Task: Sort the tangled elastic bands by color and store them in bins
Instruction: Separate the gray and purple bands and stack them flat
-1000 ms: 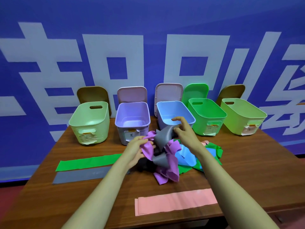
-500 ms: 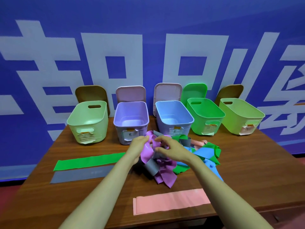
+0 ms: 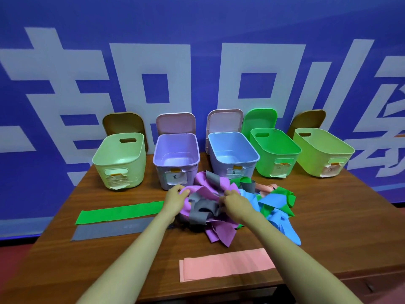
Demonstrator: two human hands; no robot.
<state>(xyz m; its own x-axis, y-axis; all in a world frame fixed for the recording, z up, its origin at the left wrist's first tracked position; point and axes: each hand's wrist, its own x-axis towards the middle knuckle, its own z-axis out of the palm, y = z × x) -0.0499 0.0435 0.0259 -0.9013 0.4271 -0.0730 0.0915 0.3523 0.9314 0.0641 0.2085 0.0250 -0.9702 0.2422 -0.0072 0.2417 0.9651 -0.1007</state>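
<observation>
Purple band (image 3: 223, 183) seemingly pinched by left hand (image 3: 175, 197) and right hand (image 3: 236, 202) fingers (image 3: 228, 193).

Bright even indoor light, soft faint shadows, wide-angle bending at edges, slightly soft focus

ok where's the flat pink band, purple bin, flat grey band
flat pink band (image 3: 226, 267): head view, strip's middle
purple bin (image 3: 175, 166): head view, front rim
flat grey band (image 3: 109, 229): head view, strip's middle

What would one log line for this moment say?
stage: untangling | left hand: grips purple band | right hand: pinches pile | purple bin: empty
</observation>
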